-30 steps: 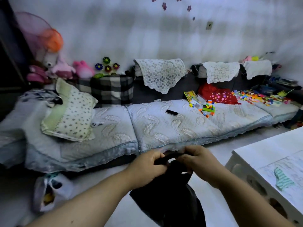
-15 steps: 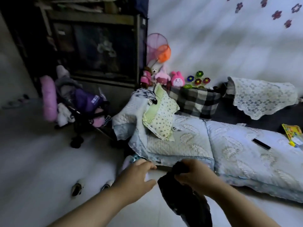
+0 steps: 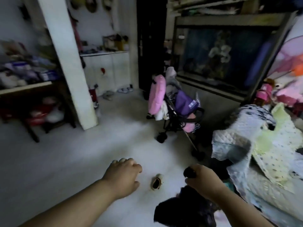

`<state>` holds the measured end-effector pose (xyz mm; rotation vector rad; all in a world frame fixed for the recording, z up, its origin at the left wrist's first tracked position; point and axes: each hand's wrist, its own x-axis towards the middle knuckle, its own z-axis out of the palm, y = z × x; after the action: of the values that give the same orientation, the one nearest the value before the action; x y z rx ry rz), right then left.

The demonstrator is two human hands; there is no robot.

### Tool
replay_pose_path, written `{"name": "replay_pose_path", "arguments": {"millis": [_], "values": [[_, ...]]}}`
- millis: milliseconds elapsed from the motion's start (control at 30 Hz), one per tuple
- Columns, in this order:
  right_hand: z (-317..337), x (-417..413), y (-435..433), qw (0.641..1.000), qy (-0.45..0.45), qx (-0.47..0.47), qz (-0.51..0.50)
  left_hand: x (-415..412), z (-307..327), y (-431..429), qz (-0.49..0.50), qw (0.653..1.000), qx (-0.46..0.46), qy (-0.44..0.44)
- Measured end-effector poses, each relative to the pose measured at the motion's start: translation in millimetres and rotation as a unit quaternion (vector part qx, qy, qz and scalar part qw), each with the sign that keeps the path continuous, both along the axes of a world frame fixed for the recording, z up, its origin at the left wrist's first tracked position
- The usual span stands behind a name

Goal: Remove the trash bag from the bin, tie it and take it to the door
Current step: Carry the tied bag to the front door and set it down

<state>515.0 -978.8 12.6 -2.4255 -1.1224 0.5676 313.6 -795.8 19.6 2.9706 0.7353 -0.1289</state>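
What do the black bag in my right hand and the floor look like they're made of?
The black bag looks like thin plastic film: it crumples and hangs limp below the right hand. The floor looks hard, pale and smooth, maybe tile or concrete; blur hides any joints.

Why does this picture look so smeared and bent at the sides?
Head view: motion blur smears the shelves and the stroller; the wide lens bends the white pillar and the edges; light is dim, so the black trash bag under the right hand shows little detail.
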Motion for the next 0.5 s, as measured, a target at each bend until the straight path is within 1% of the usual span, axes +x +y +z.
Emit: {"name": "replay_pose_path", "arguments": {"millis": [133,233,400,500], "values": [[-14,6,102,0.999,0.015,0.009,0.041,-17,-9,73,0.081,0.997,-0.014,0.007],[-23,19,178,0.998,0.02,0.007,0.054,-13,-22,129,0.142,0.988,-0.055,0.004],[-34,66,300,0.993,0.087,0.018,0.076,15,-41,231,0.239,0.957,-0.16,-0.03],[-28,95,369,0.987,0.125,0.016,0.097,38,-44,293,0.275,0.941,-0.194,-0.026]]}}
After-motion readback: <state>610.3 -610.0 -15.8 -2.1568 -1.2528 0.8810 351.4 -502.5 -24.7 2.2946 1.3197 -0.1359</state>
